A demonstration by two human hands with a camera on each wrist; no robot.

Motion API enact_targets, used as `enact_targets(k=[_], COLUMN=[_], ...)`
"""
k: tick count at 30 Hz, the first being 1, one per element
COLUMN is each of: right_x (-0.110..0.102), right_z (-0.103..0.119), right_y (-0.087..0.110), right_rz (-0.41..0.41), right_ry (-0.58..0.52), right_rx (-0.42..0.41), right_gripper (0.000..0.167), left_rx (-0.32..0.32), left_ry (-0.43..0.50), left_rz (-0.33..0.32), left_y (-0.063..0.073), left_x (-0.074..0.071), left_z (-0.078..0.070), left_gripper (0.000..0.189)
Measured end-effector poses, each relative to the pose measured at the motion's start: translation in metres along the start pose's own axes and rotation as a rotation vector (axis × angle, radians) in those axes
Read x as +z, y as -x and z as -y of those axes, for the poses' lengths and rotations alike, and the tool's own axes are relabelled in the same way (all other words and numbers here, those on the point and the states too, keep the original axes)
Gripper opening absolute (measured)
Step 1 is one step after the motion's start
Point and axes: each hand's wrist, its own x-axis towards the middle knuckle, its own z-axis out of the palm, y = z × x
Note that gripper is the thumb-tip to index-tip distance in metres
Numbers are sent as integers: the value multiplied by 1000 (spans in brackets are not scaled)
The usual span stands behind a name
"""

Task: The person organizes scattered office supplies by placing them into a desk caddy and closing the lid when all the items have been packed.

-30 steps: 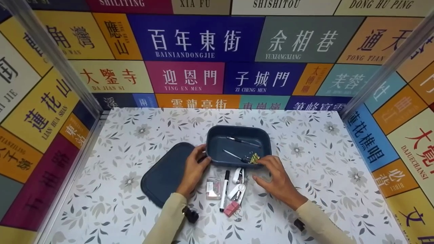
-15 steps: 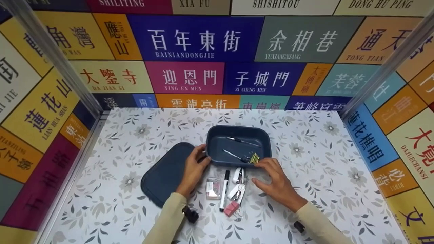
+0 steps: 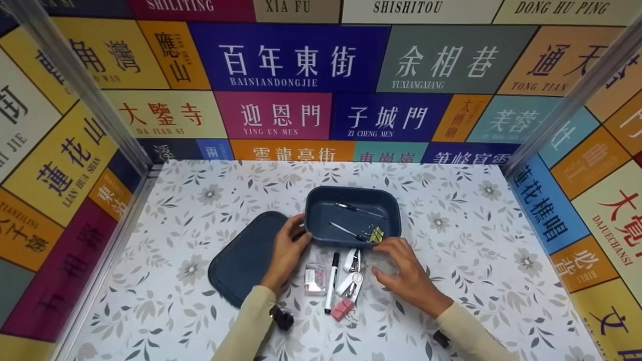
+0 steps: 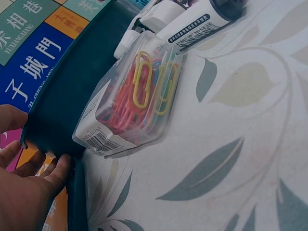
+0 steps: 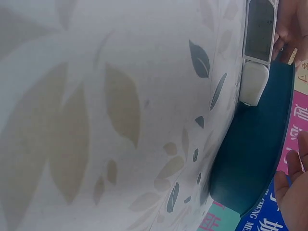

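Observation:
A dark blue box (image 3: pixel 353 191) stands at mid-table. Inside lie two pens, one at the back (image 3: pixel 346 205) and one nearer the front (image 3: pixel 343 229), with a small yellow patterned thing (image 3: pixel 376 233) at the front right. My left hand (image 3: pixel 289 245) holds the box's front left corner, thumb at the front and fingers along the side; the left wrist view shows fingertips (image 4: pixel 60 168) against the wall. My right hand (image 3: pixel 409 271) has its fingertips right at the front right rim, thumb spread apart and nothing held.
The dark blue lid (image 3: pixel 246 260) lies left of the box. Before the box are a clear case of coloured paper clips (image 4: pixel 139 96), a black-capped white marker (image 3: pixel 331 286), white stapler-like pieces (image 3: pixel 350 283) and a pink block (image 3: pixel 342 309). Printed panels (image 3: pixel 281 115) surround the table.
My right hand has drawn slightly left and down along the box's front rim, away from the yellow thing. My left hand and the box have stayed in place.

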Motion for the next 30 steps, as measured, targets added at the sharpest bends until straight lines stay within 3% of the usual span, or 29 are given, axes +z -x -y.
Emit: enact_targets(k=[17,30], right_x=[5,12], right_z=[9,14], right_y=[7,12], right_rz=[43,83], right_ry=[-10,-10], right_rx=[-52,-74], right_gripper=[55,54], left_rx=[2,2], left_ry=[42,13], left_rz=[-12,-11], left_y=[-1,0], left_x=[2,0], left_z=[0,0], left_gripper=[52,52])
